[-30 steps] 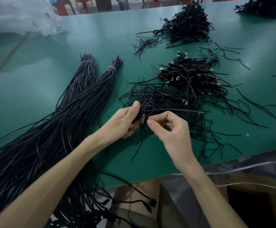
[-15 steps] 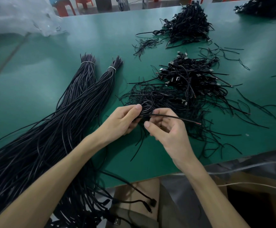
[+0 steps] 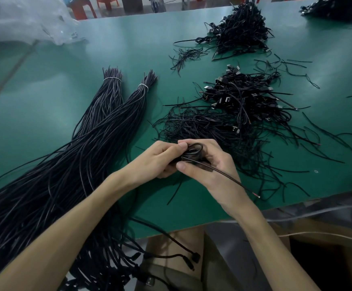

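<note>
Green table: cable coil seemingly pinched between fingers.

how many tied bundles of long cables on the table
2: left bundle and right bundle, side by side, each white-tied near its far end, left of the loose piles; none looks hidden.

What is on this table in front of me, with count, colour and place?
coiled cable: one, black, held between both hands
tied bundles: two, black, left side
plug cable pile: one, black, centre right
thin wire heap: one, black, just beyond the hands
far pile: one, black, back of table
corner pile: one, black, back right corner
table: one, green, under everything
plastic bag: one, clear, back left
stools: at least two, orange, behind the table
left hand: one, pinching the coiled cable
right hand: one, holding the coiled cable
</note>
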`<control>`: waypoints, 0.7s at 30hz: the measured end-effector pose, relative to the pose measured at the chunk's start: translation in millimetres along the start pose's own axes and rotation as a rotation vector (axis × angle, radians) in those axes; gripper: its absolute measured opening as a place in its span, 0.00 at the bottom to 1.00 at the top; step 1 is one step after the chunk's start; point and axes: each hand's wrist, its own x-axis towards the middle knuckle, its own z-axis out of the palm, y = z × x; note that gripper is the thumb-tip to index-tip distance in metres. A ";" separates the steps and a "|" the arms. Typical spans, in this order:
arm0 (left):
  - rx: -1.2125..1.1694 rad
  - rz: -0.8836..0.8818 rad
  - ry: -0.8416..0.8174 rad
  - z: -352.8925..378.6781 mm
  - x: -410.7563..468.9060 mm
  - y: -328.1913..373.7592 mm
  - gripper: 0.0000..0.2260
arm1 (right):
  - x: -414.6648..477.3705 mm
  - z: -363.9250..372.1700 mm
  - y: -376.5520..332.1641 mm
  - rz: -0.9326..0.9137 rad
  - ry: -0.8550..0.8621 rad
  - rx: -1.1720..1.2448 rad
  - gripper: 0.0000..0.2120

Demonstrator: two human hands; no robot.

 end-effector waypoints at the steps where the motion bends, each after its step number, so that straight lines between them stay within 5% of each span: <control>1: -0.001 0.000 0.008 0.6 0.5 0.4 0.23 | 0.3 0.1 0.4 0.001 0.006 0.000 0.20; 12: 0.187 0.039 0.209 -2.0 3.7 -3.2 0.24 | -3.7 7.3 0.8 0.013 -0.005 -0.156 0.20; 21: 0.148 -0.001 0.153 -2.2 3.1 -3.1 0.25 | -3.0 11.3 -1.9 0.002 0.057 -0.250 0.10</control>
